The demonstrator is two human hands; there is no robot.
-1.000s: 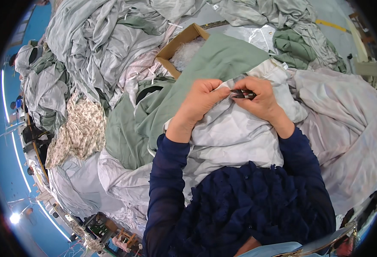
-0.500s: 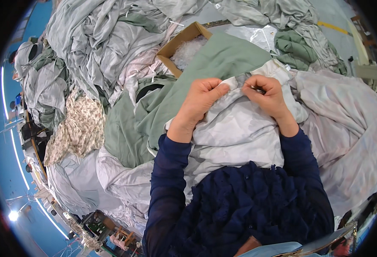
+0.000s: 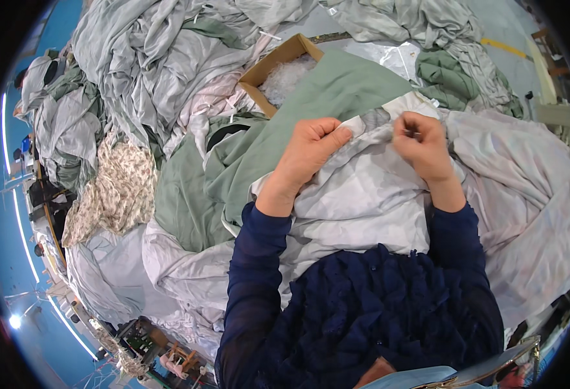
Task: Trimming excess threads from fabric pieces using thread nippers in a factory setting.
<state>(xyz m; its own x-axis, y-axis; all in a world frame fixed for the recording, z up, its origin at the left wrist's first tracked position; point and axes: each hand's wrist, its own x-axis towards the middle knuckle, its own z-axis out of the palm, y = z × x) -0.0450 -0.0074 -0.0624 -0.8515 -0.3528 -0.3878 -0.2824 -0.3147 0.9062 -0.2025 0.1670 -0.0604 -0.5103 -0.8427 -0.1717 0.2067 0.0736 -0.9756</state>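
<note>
One open cardboard box point(image 3: 272, 61) held whitish translucent material point(image 3: 288, 78) beyond the white cloth point(image 3: 363, 201), whose upper edge the left hand point(image 3: 309, 150) pinched in a closed grip, while the right hand point(image 3: 422, 148) curled nearby, its hold too blurred to tell.

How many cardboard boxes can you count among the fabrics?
1: the open cardboard box beyond the left hand, partly hidden by green fabric. Others may be hidden from view.

The ruffled navy top point(image 3: 376, 298) has sheer sleeves point(image 3: 256, 253).
</note>
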